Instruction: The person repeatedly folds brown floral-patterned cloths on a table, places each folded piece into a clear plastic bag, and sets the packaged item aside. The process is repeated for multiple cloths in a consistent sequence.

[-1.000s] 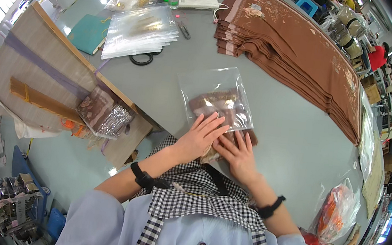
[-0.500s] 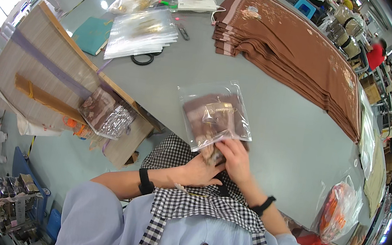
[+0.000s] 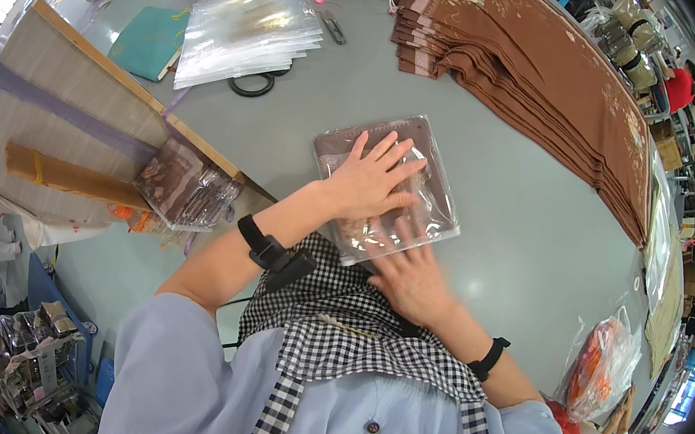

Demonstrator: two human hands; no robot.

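While the left hand (image 3: 369, 183) lay, fingers spread wide, on the clear bag of folded brown cloth (image 3: 439, 195), the blurred right hand (image 3: 415, 283) had fingers apart at its five-o'clock edge; whether they pressed, I couldn't tell. Smoothing seemed in hand, the next move calling for even pressure. Beneath was the grey table (image 3: 526, 248), stacked brown cloths (image 3: 540, 93) toward half past one.
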